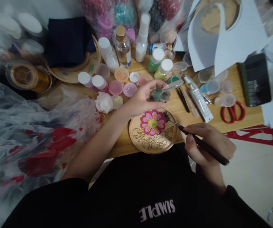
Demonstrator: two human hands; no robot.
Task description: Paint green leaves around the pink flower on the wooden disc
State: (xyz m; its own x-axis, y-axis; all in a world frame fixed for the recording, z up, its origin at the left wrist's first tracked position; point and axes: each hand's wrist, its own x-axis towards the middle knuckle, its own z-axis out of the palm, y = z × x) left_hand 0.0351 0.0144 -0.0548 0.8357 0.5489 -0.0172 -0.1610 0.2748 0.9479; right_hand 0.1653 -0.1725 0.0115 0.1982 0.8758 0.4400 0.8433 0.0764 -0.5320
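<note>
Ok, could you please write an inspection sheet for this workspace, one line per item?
Surface: wooden table, crowded.
Job's things: round wooden disc with a pink flower, at the front edge; small cup of greenish paint; thin brush.
Clutter: capped bottles, small paint pots, white tube, red scissors, plastic bag, white paper sheets.
Hands: left hand holds the small cup just beyond the disc; right hand grips the thin brush, tip at the flower's right edge.
Cables: nothing seen.
Surroundings: pale floor at right; the person's black top.
</note>
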